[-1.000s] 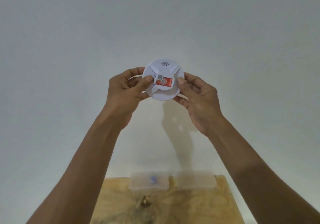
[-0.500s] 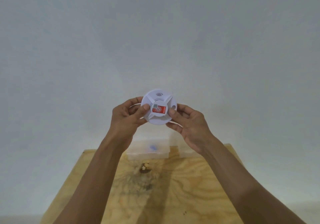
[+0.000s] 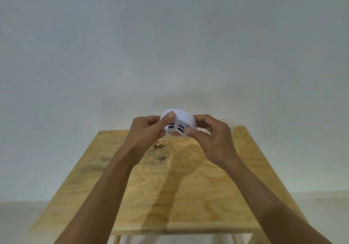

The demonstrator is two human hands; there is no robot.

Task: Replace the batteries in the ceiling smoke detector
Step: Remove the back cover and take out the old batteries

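Note:
A round white smoke detector is held in the air above the far end of a wooden table. It is tipped so that its domed back faces up and its slotted side faces me. My left hand grips its left edge, thumb up on the rim. On the right, my right hand pinches its lower edge. Its red-labelled face is almost hidden; only a sliver of red shows under the fingers. No batteries are visible.
The plywood table has a dark knot and stains near its far end. A plain pale wall rises behind it. Pale wooden legs show under the front edge.
Both hands have brought the detector down from in front of the wall to just above the table and tipped its labelled face away. The clear boxes at the table's far end are hidden now.

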